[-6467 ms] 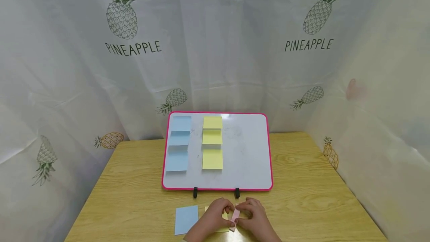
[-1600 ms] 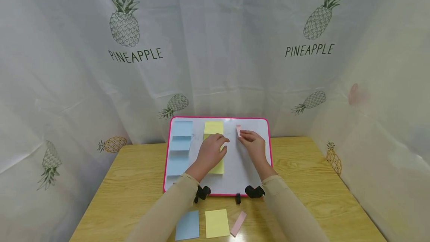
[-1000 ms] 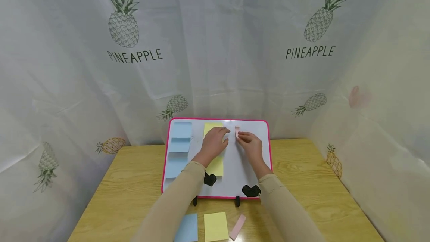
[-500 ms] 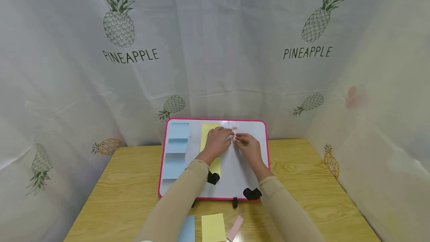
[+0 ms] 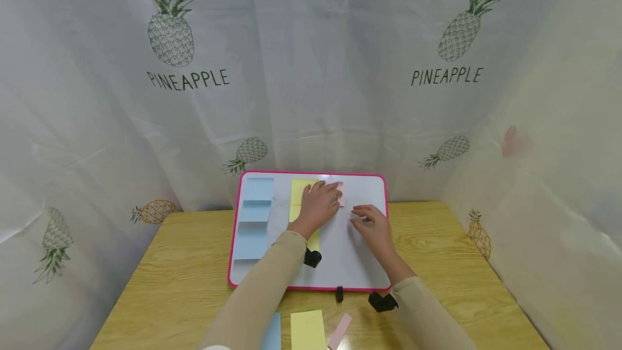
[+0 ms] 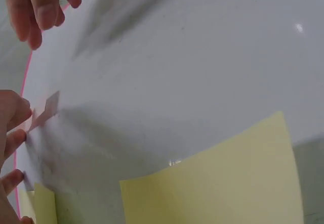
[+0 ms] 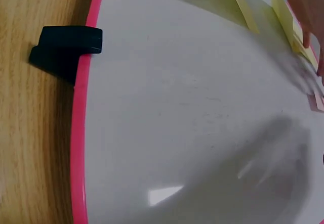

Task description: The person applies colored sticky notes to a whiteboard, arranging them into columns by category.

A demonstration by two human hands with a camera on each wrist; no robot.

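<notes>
A small pink sticky note [image 5: 341, 199] is on the upper part of the whiteboard [image 5: 347, 255], right of a column of yellow sticky notes [image 5: 302, 189]. Fingers of my left hand [image 5: 318, 210] press on the pink note and partly cover it. In the left wrist view, a corner of this note [image 6: 52, 102] shows beyond the fingertips. My right hand [image 5: 378, 234] hovers lower right of the note with loosely bent fingers and nothing between them. The left hand and forearm hide part of the yellow column.
Blue sticky notes [image 5: 257, 189] run down the board's left side. On the wooden table [image 5: 437, 263] in front lie a blue pad [image 5: 273, 334], a yellow pad [image 5: 308, 331] and a narrow pink pad [image 5: 339, 331]. A black stand foot [image 5: 339, 294] grips the board's lower edge.
The pink note went from the pad to the board in my right hand. That hand has since let go and drawn back to the lower right, while my left fingers moved onto the note.
</notes>
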